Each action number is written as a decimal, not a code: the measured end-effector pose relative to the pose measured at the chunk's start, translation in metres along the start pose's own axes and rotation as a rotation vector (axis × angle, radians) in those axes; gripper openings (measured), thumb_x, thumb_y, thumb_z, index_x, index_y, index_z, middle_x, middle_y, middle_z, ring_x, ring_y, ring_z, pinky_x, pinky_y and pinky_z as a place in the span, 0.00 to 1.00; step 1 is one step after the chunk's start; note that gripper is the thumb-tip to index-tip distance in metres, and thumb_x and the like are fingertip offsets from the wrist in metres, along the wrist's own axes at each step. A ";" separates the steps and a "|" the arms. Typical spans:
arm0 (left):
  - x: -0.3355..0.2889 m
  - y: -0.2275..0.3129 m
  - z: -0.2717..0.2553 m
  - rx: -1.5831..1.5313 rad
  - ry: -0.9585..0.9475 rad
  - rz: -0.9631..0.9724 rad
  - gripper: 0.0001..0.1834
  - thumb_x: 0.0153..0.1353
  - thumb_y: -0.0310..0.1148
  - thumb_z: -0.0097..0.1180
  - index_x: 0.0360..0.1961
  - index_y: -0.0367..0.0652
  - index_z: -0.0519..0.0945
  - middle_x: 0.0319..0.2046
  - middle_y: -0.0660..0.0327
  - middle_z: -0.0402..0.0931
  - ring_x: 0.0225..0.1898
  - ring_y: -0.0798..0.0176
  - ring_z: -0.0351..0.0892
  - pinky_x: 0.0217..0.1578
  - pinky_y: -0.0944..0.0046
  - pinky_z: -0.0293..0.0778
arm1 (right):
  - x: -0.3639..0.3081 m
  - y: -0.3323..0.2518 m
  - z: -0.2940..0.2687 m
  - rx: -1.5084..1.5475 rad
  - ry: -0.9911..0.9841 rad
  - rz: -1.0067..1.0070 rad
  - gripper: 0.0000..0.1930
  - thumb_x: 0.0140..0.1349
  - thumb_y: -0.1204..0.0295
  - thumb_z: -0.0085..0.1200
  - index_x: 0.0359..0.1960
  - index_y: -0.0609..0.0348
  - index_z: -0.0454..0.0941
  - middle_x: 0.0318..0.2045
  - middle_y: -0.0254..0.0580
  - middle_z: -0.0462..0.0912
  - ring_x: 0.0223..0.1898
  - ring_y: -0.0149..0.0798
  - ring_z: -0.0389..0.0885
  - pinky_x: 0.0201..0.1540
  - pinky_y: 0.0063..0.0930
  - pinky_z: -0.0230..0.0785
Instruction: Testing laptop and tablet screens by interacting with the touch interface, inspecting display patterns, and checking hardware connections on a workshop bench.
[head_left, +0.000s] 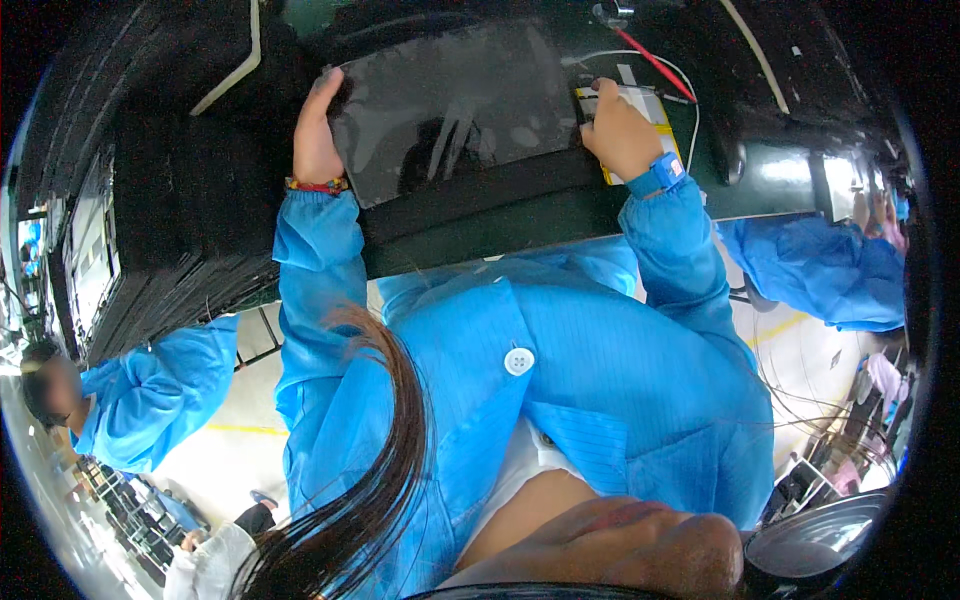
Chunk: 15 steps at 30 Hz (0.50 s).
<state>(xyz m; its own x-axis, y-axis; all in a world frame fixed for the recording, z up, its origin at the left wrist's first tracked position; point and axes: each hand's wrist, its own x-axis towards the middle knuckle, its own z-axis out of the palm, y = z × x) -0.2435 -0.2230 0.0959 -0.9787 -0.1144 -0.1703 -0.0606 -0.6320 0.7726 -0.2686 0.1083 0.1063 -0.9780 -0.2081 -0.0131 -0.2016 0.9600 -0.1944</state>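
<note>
A wide, dark panel with a glossy, film-like surface (460, 105) lies on the bench in front of me. My left hand (318, 140) stands on edge along the panel's left side, fingers stretched out and touching its border. On the other side, my right hand (622, 133) is curled, its thumb beside the panel's right edge. Whatever its fingers close on is hidden. Partly under that hand lies a flat whitish pack with yellow edges (664, 138). A blue wrist strap (657, 174) circles my right wrist.
Beyond the pack are a red-handled tool (655, 62) and a thin white cable (693, 85). Tall stacks of dark sheets (170, 220) rise at the left. A dark green bench edge (450, 250) runs before me. People in blue work clothes (165, 390) are at both sides.
</note>
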 end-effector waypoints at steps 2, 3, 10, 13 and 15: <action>-0.010 0.003 0.003 0.102 -0.008 0.068 0.17 0.59 0.36 0.51 0.47 0.39 0.74 0.45 0.57 0.75 0.47 0.58 0.74 0.49 0.60 0.68 | -0.001 -0.004 0.000 -0.007 -0.001 0.001 0.28 0.49 0.68 0.55 0.50 0.64 0.58 0.36 0.60 0.77 0.37 0.57 0.77 0.40 0.45 0.71; -0.014 0.005 0.006 0.196 -0.016 0.132 0.16 0.58 0.33 0.52 0.47 0.39 0.74 0.44 0.57 0.76 0.46 0.58 0.74 0.48 0.61 0.69 | -0.001 -0.004 -0.001 -0.022 -0.003 0.005 0.29 0.50 0.69 0.53 0.53 0.65 0.57 0.36 0.62 0.77 0.38 0.58 0.77 0.40 0.46 0.70; -0.055 0.020 0.032 0.330 0.071 0.314 0.16 0.56 0.24 0.53 0.47 0.36 0.73 0.42 0.57 0.76 0.43 0.61 0.75 0.47 0.64 0.69 | 0.005 0.006 0.005 -0.067 -0.009 0.093 0.27 0.50 0.66 0.54 0.48 0.65 0.59 0.35 0.61 0.77 0.37 0.57 0.77 0.38 0.46 0.71; -0.087 0.024 0.043 0.440 0.038 0.509 0.15 0.55 0.23 0.53 0.46 0.36 0.74 0.42 0.56 0.76 0.43 0.63 0.75 0.47 0.65 0.69 | -0.006 0.025 -0.006 0.021 0.412 -0.040 0.28 0.54 0.63 0.53 0.52 0.66 0.58 0.30 0.57 0.78 0.31 0.56 0.78 0.36 0.45 0.72; -0.116 0.022 0.039 0.688 -0.053 0.661 0.17 0.52 0.21 0.55 0.45 0.36 0.74 0.42 0.52 0.77 0.40 0.59 0.77 0.44 0.62 0.71 | -0.019 0.020 -0.037 0.513 0.165 0.121 0.30 0.58 0.58 0.50 0.56 0.65 0.57 0.25 0.52 0.79 0.24 0.50 0.79 0.28 0.38 0.72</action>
<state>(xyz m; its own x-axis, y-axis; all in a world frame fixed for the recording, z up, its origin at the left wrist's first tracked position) -0.1389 -0.1938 0.1567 -0.8629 -0.2413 0.4440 0.4221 0.1391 0.8958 -0.2558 0.1386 0.1385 -0.9962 -0.0305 0.0813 -0.0764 0.7524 -0.6543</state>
